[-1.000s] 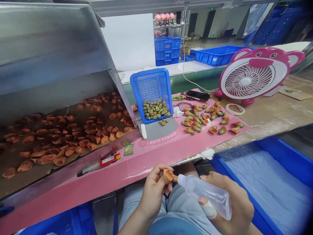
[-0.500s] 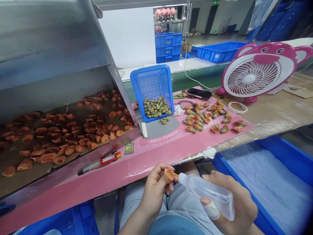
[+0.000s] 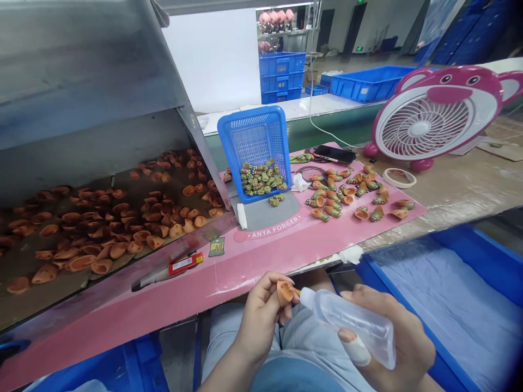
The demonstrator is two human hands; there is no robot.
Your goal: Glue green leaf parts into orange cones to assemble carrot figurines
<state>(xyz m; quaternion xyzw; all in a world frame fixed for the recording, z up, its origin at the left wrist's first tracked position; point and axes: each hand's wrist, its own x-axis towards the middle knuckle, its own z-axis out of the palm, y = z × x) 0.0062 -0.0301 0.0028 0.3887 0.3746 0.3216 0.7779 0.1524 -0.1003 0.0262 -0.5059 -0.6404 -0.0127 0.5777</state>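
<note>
Between its thumb and fingers my left hand (image 3: 261,313) pinches a small orange hollow cone-shaped piece (image 3: 285,293), its open side up. My right hand (image 3: 396,332) is wrapped round a translucent plastic squeeze bottle (image 3: 353,321), which lies tilted with its nozzle (image 3: 297,291) at the rim of the piece. Whether the tip touches the piece I cannot tell. Beyond the hands, a pink mat (image 3: 245,261) bears several green pieces joined to orange cones (image 3: 333,204). A blue basket (image 3: 224,147) stands tilted there, holding several small green pieces (image 3: 261,177).
At the left, a metal-framed booth (image 3: 200,136) shelters many loose orange cones (image 3: 118,250). A red-labelled marker-like tool (image 3: 183,265) lies by its edge. A pink fan (image 3: 433,128), a tape roll (image 3: 399,178) and a phone (image 3: 335,153) are at the right. Below is a blue bin (image 3: 478,250).
The whole view has shifted slightly. Both hands keep the same grip, with the bottle's nozzle still at the orange piece.
</note>
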